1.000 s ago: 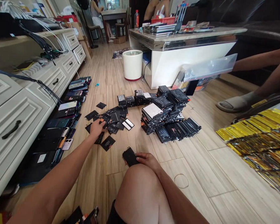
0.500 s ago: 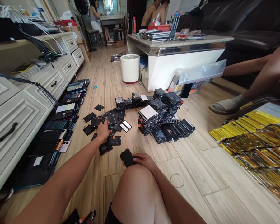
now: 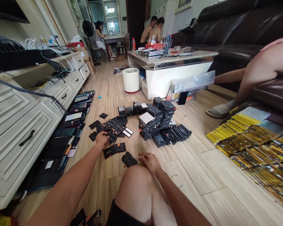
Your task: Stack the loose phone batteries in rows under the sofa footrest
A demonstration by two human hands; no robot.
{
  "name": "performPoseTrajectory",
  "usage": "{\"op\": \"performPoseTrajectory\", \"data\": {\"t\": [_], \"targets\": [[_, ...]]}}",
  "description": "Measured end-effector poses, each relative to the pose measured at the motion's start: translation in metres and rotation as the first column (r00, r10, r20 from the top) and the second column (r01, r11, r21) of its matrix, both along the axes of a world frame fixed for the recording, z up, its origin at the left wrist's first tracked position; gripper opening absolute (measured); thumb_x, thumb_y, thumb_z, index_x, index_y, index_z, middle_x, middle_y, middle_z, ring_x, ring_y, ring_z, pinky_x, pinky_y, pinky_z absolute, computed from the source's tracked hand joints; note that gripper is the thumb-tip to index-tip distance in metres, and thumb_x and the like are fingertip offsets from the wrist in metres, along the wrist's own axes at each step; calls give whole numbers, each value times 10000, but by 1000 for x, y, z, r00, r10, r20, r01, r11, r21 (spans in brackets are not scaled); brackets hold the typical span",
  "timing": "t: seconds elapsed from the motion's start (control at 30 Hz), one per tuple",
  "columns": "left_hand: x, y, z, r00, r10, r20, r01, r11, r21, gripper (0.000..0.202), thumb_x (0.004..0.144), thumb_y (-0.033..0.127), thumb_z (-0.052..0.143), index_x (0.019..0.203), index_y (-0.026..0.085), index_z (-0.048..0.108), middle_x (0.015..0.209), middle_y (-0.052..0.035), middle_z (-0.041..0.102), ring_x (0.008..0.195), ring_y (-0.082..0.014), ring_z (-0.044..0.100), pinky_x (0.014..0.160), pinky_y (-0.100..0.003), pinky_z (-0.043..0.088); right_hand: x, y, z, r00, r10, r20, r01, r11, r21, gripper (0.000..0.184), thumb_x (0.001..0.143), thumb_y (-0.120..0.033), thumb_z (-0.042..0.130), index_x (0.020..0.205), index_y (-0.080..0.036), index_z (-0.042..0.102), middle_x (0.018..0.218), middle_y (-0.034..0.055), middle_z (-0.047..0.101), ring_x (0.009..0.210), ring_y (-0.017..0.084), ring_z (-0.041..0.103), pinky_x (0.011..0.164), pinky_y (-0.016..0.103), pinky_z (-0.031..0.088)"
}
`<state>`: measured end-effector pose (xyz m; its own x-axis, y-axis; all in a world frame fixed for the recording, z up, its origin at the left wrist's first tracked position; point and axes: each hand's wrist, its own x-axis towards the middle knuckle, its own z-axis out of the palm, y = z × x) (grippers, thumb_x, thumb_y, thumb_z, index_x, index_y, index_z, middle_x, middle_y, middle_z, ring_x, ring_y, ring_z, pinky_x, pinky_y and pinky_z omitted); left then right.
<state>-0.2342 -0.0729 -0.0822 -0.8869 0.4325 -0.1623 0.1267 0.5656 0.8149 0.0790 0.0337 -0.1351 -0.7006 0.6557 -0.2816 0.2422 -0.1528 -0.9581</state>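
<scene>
My left hand [image 3: 101,139] is closed at the near edge of a loose heap of black phone batteries [image 3: 119,128], its fingertips gripping one phone battery [image 3: 112,137]. Just in front of my knee lies a small stack of black batteries [image 3: 129,159]. To the right of that stack is my right hand [image 3: 151,162], with fingers loosely bent and apart, holding nothing. Between my two hands, a pair of batteries with orange marks [image 3: 114,150] rests on the floor. A battery with white strips [image 3: 128,132] lies at the heap's right side.
Tall battery stacks [image 3: 155,117] stand right of the heap. Rows of gold-wrapped packs [image 3: 247,141] spread at the right, near a seated person's foot [image 3: 220,110]. Phones [image 3: 63,135] line the cabinet [image 3: 41,128]. A white bin [image 3: 130,81] stands by the coffee table [image 3: 186,59].
My right hand has let go of the small stack and moved slightly right. My left hand has drawn back toward me from the heap's middle to its near edge. The view has tilted up.
</scene>
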Motion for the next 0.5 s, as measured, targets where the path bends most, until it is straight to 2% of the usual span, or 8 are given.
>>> {"op": "performPoseTrajectory", "data": {"t": [0.1,0.17,0.27,0.37,0.43,0.5], "targets": [[7,-6,25,999,-32,15,31,997,68,309,629,291,805,894,181,689,641,39,558,547,-122,517,563,-258,443,-17,11,37,996,-19,-88,19,1000,1,340,816,-403,681,1061,-193,787,661,1,671,581,184,596,595,323,490],[14,-12,44,997,-72,25,69,992,105,340,586,295,836,876,174,706,634,42,564,543,-117,511,551,-252,435,-37,12,64,995,47,-84,-36,992,122,275,824,-309,685,1055,-188,774,736,8,698,657,180,631,673,315,514],[30,-24,73,981,-162,102,135,964,228,443,523,333,894,897,158,732,636,38,587,543,-118,527,545,-256,437,-71,-4,94,998,53,-20,-43,938,344,277,808,-234,744,1084,-209,753,1028,48,745,880,195,685,856,318,528],[54,-33,94,934,-213,285,80,906,416,550,421,317,965,895,139,749,708,-4,664,583,-118,566,560,-247,436,-95,-34,107,998,-41,51,17,911,412,482,774,-301,831,1221,-194,684,1261,110,661,968,220,677,910,345,528],[71,-38,99,909,-209,360,11,876,482,561,396,281,978,892,131,761,806,-49,724,647,-131,611,583,-242,447,-101,-51,106,989,-111,95,62,907,418,537,752,-310,854,1232,-173,657,1258,129,631,938,222,666,906,358,527],[83,-41,97,901,-196,387,-37,855,517,525,426,257,963,897,131,768,869,-73,753,691,-143,639,598,-241,460,-101,-57,102,981,-153,121,91,908,409,450,751,-279,848,1148,-169,667,1180,111,642,914,211,652,902,346,517]]}}
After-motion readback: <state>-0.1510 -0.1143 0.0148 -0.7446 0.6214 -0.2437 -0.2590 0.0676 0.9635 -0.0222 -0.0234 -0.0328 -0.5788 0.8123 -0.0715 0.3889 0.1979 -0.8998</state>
